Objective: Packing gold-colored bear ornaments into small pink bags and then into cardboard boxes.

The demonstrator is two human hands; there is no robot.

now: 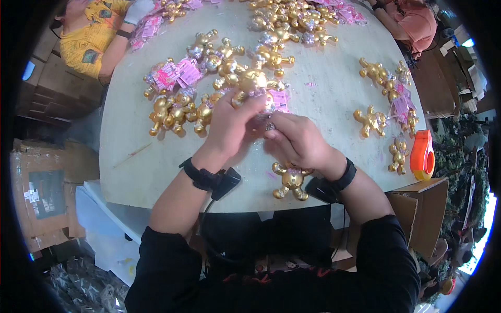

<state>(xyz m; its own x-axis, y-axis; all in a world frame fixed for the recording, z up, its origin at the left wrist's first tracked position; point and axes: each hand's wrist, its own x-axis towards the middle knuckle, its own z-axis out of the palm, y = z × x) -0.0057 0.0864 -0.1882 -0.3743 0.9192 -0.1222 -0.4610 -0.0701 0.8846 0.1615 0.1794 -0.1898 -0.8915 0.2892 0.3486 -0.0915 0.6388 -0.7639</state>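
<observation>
A shiny gold bear figurine is tilted in my left hand, whose fingers are wrapped round it. Close beside it, my right hand is closed, with thumb and forefinger pinching a small silvery piece just below the figurine; its exact kind is too small to tell. Behind the right hand's knuckles a pink printed card shows, partly covered. Under my right wrist, near the table's front edge, lies another gold bear. To the left of my left hand several gold bears lie in a group.
Pink cards lie among the bears on the pale table. An orange tape dispenser stands at the right edge, above an open cardboard box. Co-workers sit at far left, in a yellow shirt, and far right.
</observation>
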